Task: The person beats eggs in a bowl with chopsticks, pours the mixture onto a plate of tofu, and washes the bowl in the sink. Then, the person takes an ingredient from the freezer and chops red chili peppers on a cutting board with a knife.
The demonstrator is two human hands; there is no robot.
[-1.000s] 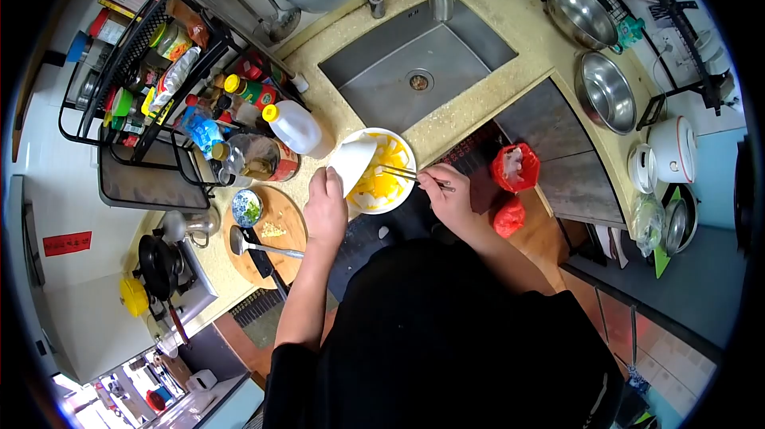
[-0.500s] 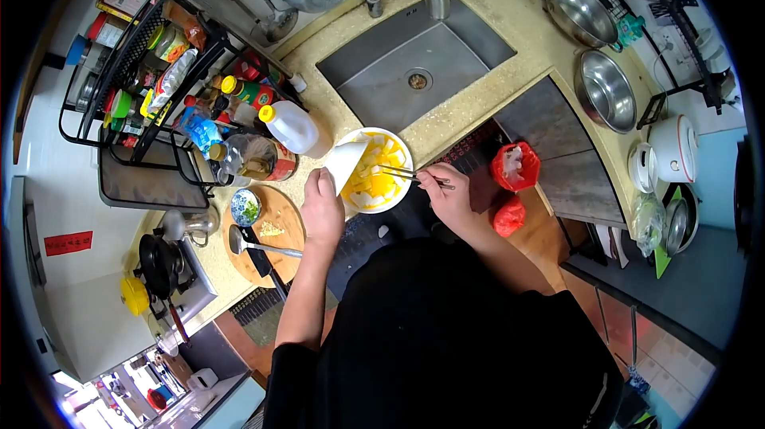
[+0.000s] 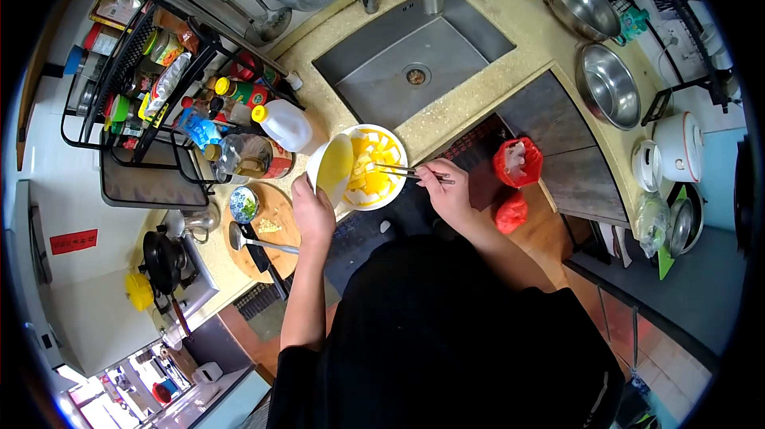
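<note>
My left hand (image 3: 313, 210) grips a white bowl (image 3: 330, 169), tilted on its side at the left rim of a larger white bowl (image 3: 388, 199); a yellow film coats its inside. The larger bowl stands at the counter's front edge and holds white cubes in yellow liquid (image 3: 368, 160). Closed round a pair of dark chopsticks (image 3: 410, 173) is my right hand (image 3: 446, 192), just right of the larger bowl, with the chopstick tips among the cubes.
A round cutting board (image 3: 288, 214) carries a small patterned bowl, chopped bits, a ladle and a knife. Bottles, including a yellow-capped jug (image 3: 288, 126), stand at the left. Beyond lies the sink (image 3: 398, 70). A red bag-lined bin (image 3: 518, 164) is at the right.
My left hand has shifted slightly left with the white bowl, whose yellow-coated inside now faces more into view. The chopsticks remain in the larger bowl. The camera view has tilted a little.
</note>
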